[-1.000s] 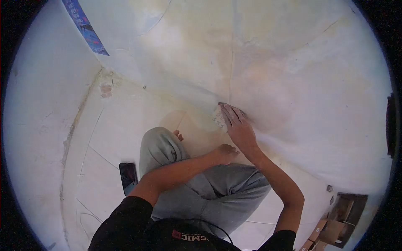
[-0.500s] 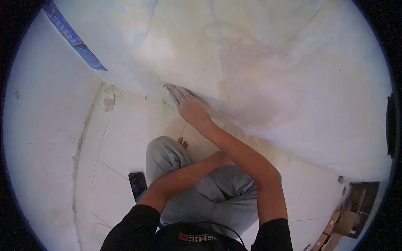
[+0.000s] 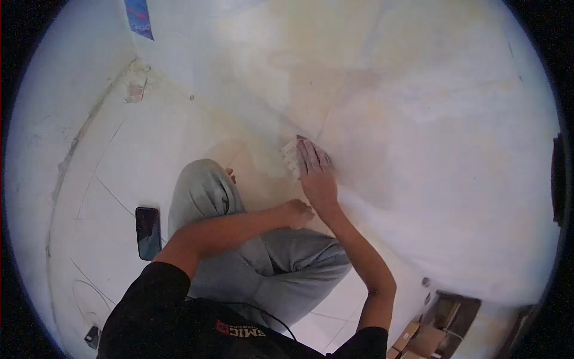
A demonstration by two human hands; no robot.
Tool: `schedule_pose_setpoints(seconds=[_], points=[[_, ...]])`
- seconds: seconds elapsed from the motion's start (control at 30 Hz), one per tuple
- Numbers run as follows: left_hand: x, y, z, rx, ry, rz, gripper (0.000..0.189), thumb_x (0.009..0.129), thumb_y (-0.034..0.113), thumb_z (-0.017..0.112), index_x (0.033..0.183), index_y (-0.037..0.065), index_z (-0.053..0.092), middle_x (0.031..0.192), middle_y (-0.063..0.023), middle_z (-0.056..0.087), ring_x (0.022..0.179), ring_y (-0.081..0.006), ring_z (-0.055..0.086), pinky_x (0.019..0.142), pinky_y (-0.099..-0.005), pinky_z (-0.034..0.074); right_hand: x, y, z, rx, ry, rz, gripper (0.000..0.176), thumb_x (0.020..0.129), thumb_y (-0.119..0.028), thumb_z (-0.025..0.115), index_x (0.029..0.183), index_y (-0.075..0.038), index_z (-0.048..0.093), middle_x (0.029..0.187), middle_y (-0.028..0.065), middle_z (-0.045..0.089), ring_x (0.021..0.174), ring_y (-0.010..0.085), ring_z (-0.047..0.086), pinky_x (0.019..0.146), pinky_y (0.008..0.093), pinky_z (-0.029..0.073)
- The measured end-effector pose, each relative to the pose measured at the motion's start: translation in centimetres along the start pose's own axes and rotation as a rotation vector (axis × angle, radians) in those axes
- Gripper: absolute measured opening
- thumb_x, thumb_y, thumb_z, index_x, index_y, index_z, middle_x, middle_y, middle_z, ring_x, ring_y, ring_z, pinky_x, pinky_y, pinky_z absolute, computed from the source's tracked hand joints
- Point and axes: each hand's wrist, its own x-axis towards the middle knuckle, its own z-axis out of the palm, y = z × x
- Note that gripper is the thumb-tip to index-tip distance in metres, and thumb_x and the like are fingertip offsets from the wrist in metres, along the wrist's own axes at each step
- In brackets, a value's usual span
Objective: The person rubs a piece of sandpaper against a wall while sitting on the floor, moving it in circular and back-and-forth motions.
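Observation:
My right hand presses a thin sheet, dark on one edge and pale and speckled on the other, against the low part of the white wall. Its dusty fingers lie close together over the sheet. My left hand is held above my crossed legs in grey trousers, with its fingers curled in. Whether anything is inside those fingers is hidden.
A black phone lies on the pale tiled floor at the left. Cardboard boxes stand at the lower right. A blue printed strip is on the wall at the upper left.
The view has shifted right. My right hand has moved right along the wall base and now points more upward, with the sheet showing. My left hand has come out from behind the right forearm.

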Motion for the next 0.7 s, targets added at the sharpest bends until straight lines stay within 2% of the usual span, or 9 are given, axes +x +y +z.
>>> schedule_pose_setpoints(seconds=[0.1,0.17,0.3,0.37,0.4,0.47,0.5,0.57,0.7], points=[[4.2,-5.0,9.0,-0.049,0.261,0.055,0.02,0.089,0.015,0.053,0.095,-0.002,0.062,0.097,-0.0228,0.065,0.094,-0.0367,0.064,0.083,-0.0464,0.051,3.6,-1.8,0.6,-0.055,0.062,-0.088,0.055,0.087,-0.012,0.053,0.14,0.001,0.046,0.152,0.0074,0.036,0.135,0.0272,0.037,0.111,0.0369,0.036],[3.3,-3.7,7.0,-0.173,0.341,0.081,0.021,0.09,0.016,0.053,0.099,-0.002,0.06,0.101,-0.0223,0.063,0.098,-0.0358,0.062,0.086,-0.0453,0.049,8.2,-3.7,1.0,0.28,0.165,0.005,0.06,0.084,-0.01,0.051,0.142,0.004,0.041,0.153,0.0091,0.036,0.136,0.0224,0.038,0.114,0.0343,0.032],[-0.7,0.3,0.0,-0.64,0.576,0.237,0.03,0.096,0.022,0.052,0.116,-0.001,0.054,0.119,-0.0201,0.058,0.114,-0.0323,0.054,0.099,-0.0411,0.042,13.6,-6.9,1.2,0.447,0.225,0.02,0.059,0.085,-0.01,0.051,0.14,0.007,0.042,0.153,0.01,0.035,0.137,0.0226,0.037,0.115,0.0331,0.03],[0.6,-1.2,1.8,-0.677,0.611,0.244,0.031,0.097,0.023,0.051,0.118,0.0,0.054,0.119,-0.021,0.058,0.114,-0.0336,0.054,0.099,-0.0417,0.041,14.2,-6.9,0.5,-0.001,0.239,-0.111,0.057,0.085,-0.01,0.051,0.138,0.008,0.043,0.153,0.0112,0.035,0.138,0.0224,0.035,0.115,0.0333,0.03],[1.2,-1.8,2.4,-0.722,0.652,0.26,0.033,0.098,0.023,0.049,0.12,0.0,0.054,0.118,-0.0218,0.058,0.115,-0.035,0.054,0.1,-0.0423,0.041,13.8,-6.5,0.6,-0.007,0.239,-0.109,0.057,0.085,-0.01,0.051,0.138,0.008,0.043,0.153,0.0112,0.035,0.138,0.0224,0.035,0.115,0.0333,0.03],[1.4,-2.3,2.4,-0.588,0.542,0.206,0.031,0.096,0.022,0.05,0.116,0.0,0.055,0.116,-0.0223,0.059,0.113,-0.0354,0.055,0.098,-0.0436,0.043,11.0,-4.7,1.1,0.395,0.185,-0.071,0.058,0.084,-0.011,0.051,0.139,0.008,0.043,0.153,0.0122,0.035,0.138,0.0228,0.035,0.115,0.0339,0.03],[1.3,-2.3,2.6,-0.461,0.427,0.145,0.029,0.095,0.022,0.05,0.112,-0.001,0.057,0.114,-0.0228,0.06,0.111,-0.0358,0.057,0.096,-0.0449,0.044,9.3,-3.7,0.8,0.39,0.176,-0.063,0.058,0.084,-0.011,0.051,0.139,0.008,0.043,0.153,0.0122,0.035,0.138,0.0228,0.035,0.115,0.0339,0.03],[1.3,-2.2,3.2,-0.204,0.198,0.031,0.025,0.092,0.02,0.051,0.104,-0.001,0.059,0.11,-0.0239,0.062,0.107,-0.0366,0.06,0.091,-0.0474,0.046,5.5,-1.8,-0.2,-0.043,0.026,-0.118,0.058,0.084,-0.011,0.051,0.14,0.005,0.044,0.153,0.0103,0.035,0.138,0.0237,0.036,0.114,0.0354,0.032],[0.4,-0.9,1.6,0.065,0.07,0.046,0.018,0.087,0.015,0.053,0.091,-0.001,0.061,0.092,-0.0227,0.066,0.089,-0.0373,0.066,0.081,-0.0511,0.05,-0.1,0.2,-1.3,0.054,-0.039,-0.022,0.058,0.085,-0.011,0.051,0.14,0.001,0.045,0.155,0.009,0.033,0.138,0.025,0.036,0.113,0.0365,0.033]])
